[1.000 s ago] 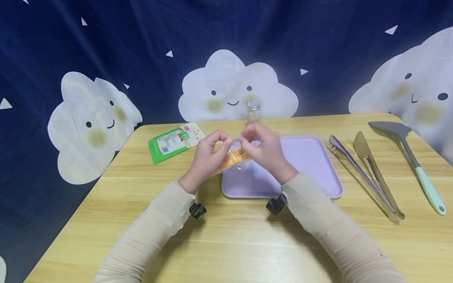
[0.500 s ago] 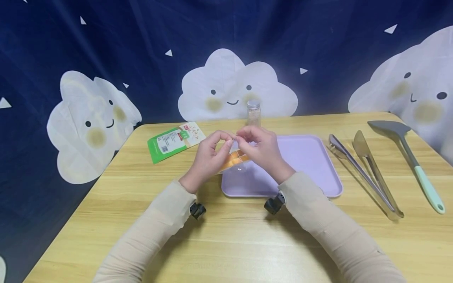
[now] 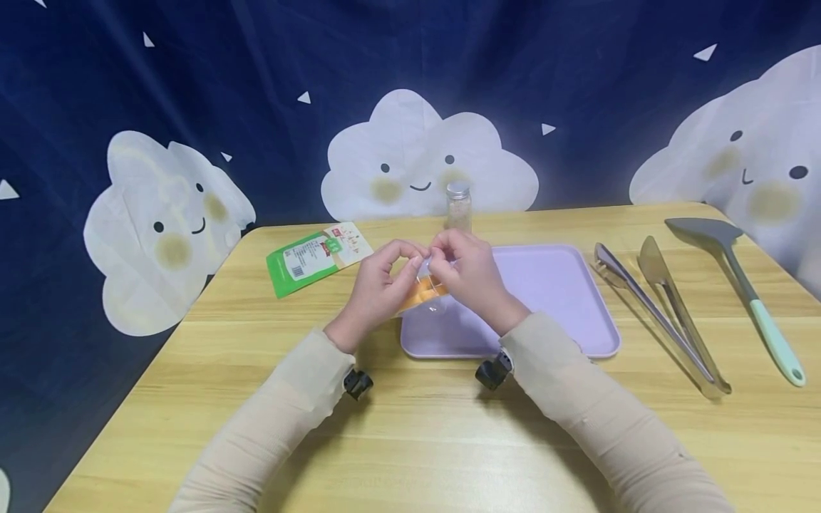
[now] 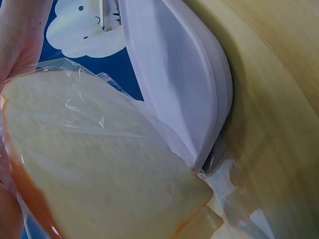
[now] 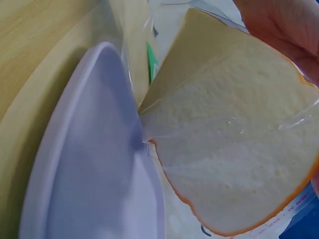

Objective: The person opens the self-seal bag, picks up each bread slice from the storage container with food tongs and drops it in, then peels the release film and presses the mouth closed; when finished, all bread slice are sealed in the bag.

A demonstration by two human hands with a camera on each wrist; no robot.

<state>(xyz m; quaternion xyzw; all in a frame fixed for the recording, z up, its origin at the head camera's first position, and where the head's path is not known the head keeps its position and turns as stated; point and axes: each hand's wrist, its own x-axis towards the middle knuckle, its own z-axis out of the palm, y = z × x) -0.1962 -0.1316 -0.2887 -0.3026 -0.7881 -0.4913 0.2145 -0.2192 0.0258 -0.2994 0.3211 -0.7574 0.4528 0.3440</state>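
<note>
Between my hands hangs a clear plastic bag of sliced bread (image 3: 425, 291), its brown-orange crust turned up in the head view. Pale bread slices (image 4: 99, 144) fill much of the left wrist view, wrapped in creased film. My left hand (image 3: 383, 281) pinches the bag's upper edge between thumb and forefinger. Right beside those fingertips, my right hand (image 3: 471, 278) pinches the same edge. In the right wrist view the broad face of the bread (image 5: 239, 134) shows through the film. Below the bag, partly covered by it and the hands, lies a lilac tray (image 3: 545, 306).
A green and white packet (image 3: 317, 258) lies left of the hands. Behind them stands a glass jar (image 3: 458, 208) with a silver lid. On the right lie metal tongs (image 3: 680, 320) and a grey spatula (image 3: 740, 271) with a mint handle. A patterned curtain backs the table.
My right hand has moved slightly left, so the fingertips of both hands have come together at the bag's edge. My left hand stays nearly in place, and the other things have not moved.
</note>
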